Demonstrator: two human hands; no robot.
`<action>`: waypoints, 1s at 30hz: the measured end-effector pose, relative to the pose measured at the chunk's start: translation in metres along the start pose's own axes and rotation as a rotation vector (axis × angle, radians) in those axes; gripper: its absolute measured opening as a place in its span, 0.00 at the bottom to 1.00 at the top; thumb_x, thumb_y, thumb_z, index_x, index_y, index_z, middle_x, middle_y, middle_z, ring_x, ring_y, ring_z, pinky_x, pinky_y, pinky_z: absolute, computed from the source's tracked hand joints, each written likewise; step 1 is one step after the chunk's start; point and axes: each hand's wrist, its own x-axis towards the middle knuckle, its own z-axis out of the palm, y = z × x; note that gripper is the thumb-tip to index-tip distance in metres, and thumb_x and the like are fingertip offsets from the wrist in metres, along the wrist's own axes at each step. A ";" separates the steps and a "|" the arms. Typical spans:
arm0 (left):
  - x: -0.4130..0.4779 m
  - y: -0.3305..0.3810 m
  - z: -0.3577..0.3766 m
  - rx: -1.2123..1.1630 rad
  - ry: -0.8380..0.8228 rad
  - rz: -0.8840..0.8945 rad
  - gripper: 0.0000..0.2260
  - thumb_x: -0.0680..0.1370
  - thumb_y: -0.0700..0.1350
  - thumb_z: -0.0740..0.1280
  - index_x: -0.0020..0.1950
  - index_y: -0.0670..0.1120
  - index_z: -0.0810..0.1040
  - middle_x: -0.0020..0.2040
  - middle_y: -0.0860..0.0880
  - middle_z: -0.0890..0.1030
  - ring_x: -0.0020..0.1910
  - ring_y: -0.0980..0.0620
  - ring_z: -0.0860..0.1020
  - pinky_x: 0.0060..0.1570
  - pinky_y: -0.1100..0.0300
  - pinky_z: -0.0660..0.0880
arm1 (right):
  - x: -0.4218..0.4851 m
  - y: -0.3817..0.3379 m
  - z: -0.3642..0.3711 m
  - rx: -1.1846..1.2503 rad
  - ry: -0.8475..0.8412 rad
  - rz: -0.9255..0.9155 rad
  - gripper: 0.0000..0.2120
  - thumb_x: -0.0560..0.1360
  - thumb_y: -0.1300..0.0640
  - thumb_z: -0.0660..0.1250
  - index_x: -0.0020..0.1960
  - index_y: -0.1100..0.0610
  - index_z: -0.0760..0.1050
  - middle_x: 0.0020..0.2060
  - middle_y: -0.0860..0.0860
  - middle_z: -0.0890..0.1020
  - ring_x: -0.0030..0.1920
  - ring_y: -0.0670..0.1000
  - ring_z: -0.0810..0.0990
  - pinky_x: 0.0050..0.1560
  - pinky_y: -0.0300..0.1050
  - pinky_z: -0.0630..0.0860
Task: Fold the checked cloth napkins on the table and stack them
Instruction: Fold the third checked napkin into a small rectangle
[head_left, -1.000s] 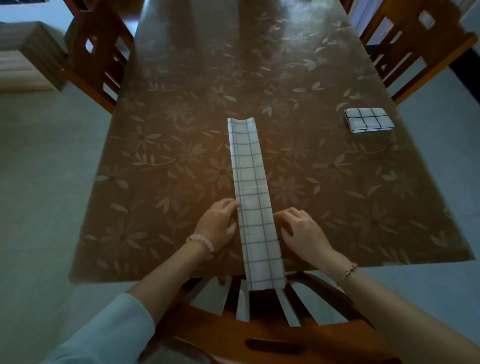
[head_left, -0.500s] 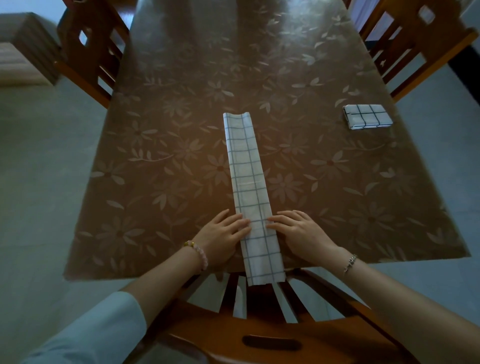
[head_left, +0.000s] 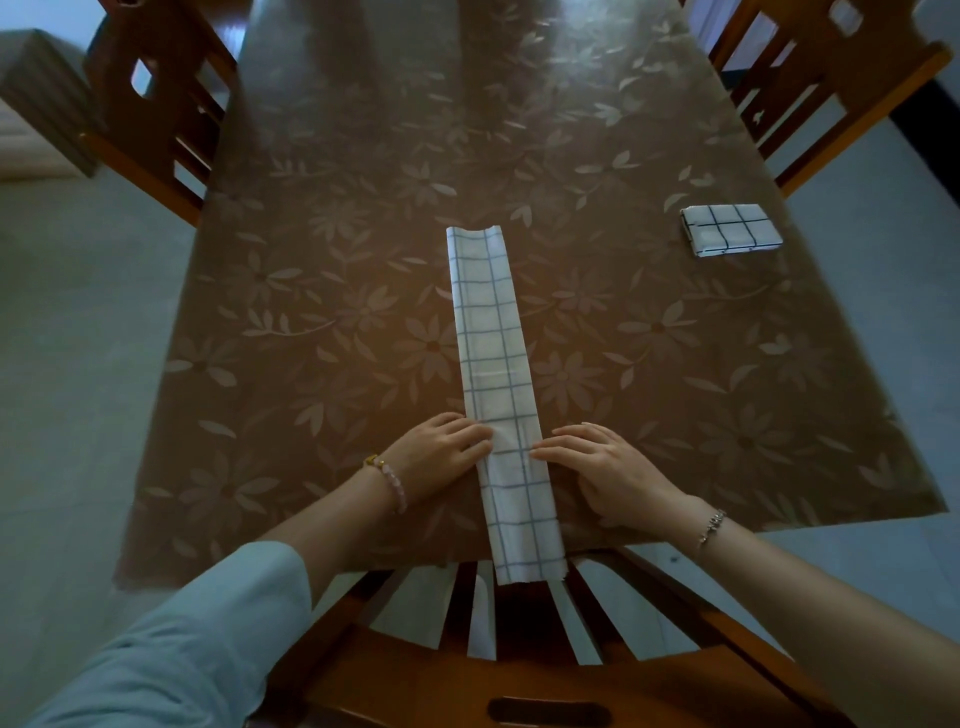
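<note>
The far end of the surface (head_left: 363, 218) is running out of the frame at the top, and glare there is washing out its flower pattern. The near end of the long folded napkin (head_left: 496, 364) is hanging over the surface's edge at lower centre, in front of a wooden chair back (head_left: 519, 670) that is cut off by the bottom of the frame. How many layers the strip has is hard to make out. The left hand (head_left: 436, 452) is lying flat just left of the strip, fingertips (head_left: 480, 446) resting on its left edge; the right hand (head_left: 605, 465) is mirroring it, fingertips (head_left: 540, 453) touching the right edge. Both hands are spread and pressing, gripping nothing. A finished folded napkin (head_left: 731, 230) is sitting well apart at the upper right, near a side chair (head_left: 831, 78).
</note>
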 end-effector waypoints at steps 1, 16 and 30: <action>0.000 0.003 0.001 -0.017 0.014 -0.030 0.07 0.71 0.41 0.70 0.48 0.43 0.79 0.52 0.45 0.81 0.50 0.48 0.81 0.52 0.54 0.77 | 0.000 0.000 0.001 0.006 0.016 0.001 0.25 0.73 0.64 0.53 0.66 0.50 0.70 0.63 0.47 0.76 0.67 0.51 0.69 0.69 0.48 0.58; -0.006 0.025 -0.003 -0.538 0.076 -0.557 0.17 0.77 0.49 0.54 0.53 0.43 0.79 0.56 0.48 0.80 0.52 0.51 0.80 0.50 0.53 0.78 | -0.019 -0.018 0.025 0.210 0.164 0.008 0.20 0.73 0.49 0.67 0.63 0.49 0.71 0.64 0.46 0.74 0.70 0.46 0.64 0.71 0.51 0.60; 0.003 -0.004 -0.016 -0.068 -0.337 -0.309 0.28 0.73 0.45 0.45 0.74 0.48 0.59 0.74 0.49 0.60 0.74 0.46 0.55 0.71 0.45 0.50 | -0.040 -0.047 -0.004 0.473 0.021 0.059 0.10 0.74 0.55 0.61 0.49 0.41 0.74 0.55 0.39 0.80 0.67 0.39 0.68 0.73 0.41 0.53</action>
